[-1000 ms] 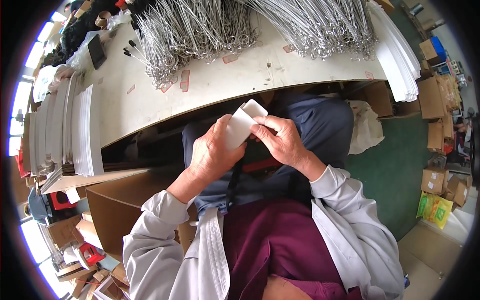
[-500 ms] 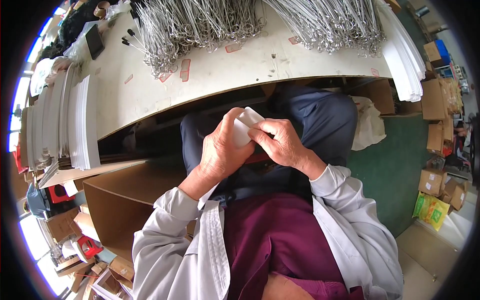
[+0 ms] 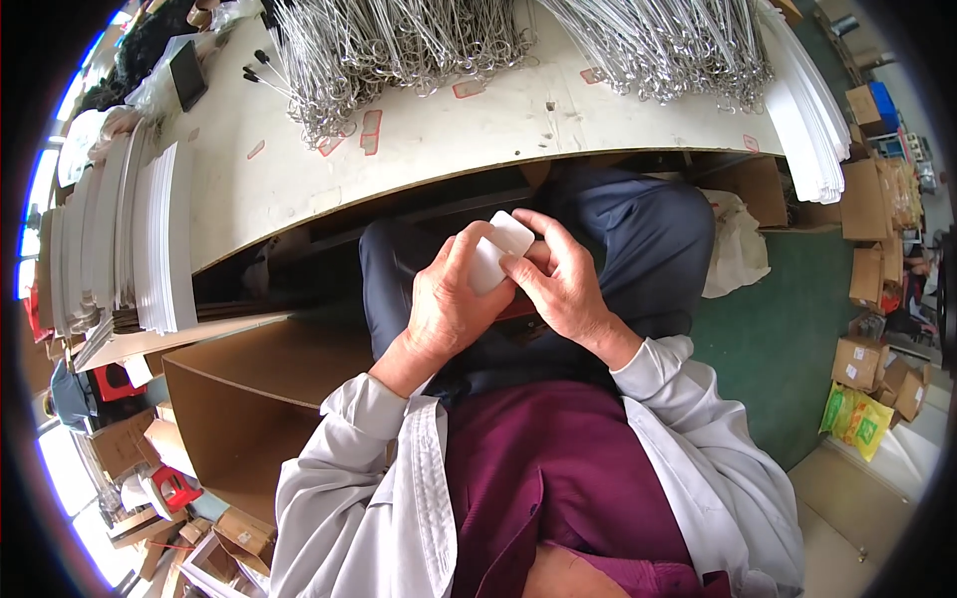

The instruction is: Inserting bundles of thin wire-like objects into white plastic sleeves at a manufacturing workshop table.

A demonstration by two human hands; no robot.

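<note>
Both hands share a grip on a small white card (image 3: 495, 254), held over the lap, below the near edge of the tabletop (image 3: 299, 169). Left hand (image 3: 449, 304): fingers curled around the card's lower part, thumb up along its left side. Right hand (image 3: 558, 279): fingertips pinched on the card's right edge and upper corner. Card tilted, upper end toward the tabletop. Hands touching each other around it.

On the tabletop: two heaps of thin metal wire pieces (image 3: 399, 45), stacks of white sheets (image 3: 155, 239) at the left end, more white strips (image 3: 797, 110) at the right. Open brown cardboard box (image 3: 249, 399) just beside the left knee. Small cardboard boxes (image 3: 862, 364) on the green floor, well to the right.
</note>
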